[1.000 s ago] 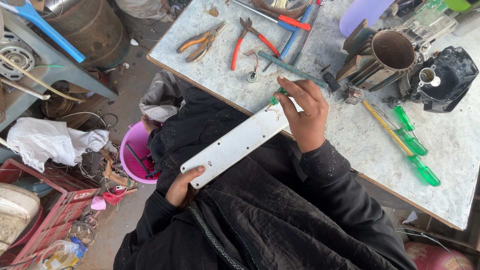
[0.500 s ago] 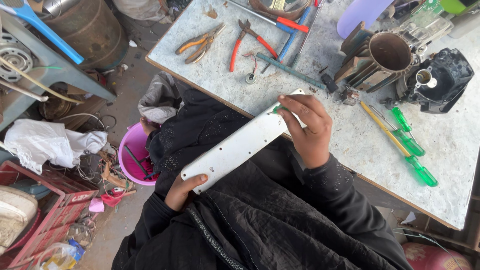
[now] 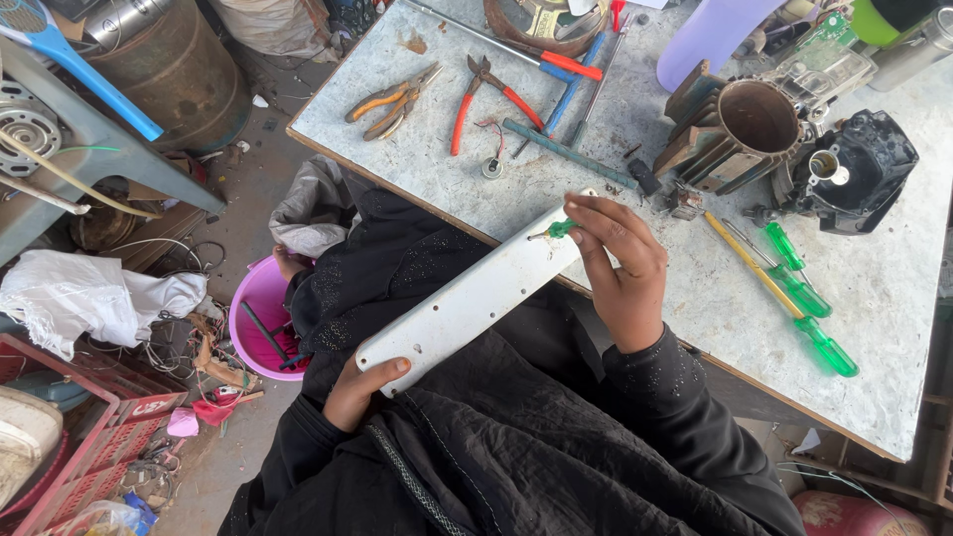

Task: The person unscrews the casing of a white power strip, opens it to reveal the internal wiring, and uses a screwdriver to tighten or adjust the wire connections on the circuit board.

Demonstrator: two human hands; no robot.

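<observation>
A: Grip check. I read the right hand (image 3: 625, 273) closed on a small green-handled screwdriver (image 3: 558, 229), tip set against the upper end of the long white metal plate (image 3: 475, 298). The left hand (image 3: 359, 389) clasps the plate's lower end, steadying it.

B: Plate position?

A: Slanted across the lap, top end resting at the edge of the worktable (image 3: 893, 397), likely for support. 2 more green screwdrivers (image 3: 809, 313) lie to the right; 2 pliers (image 3: 437, 99) sit farther back.
</observation>
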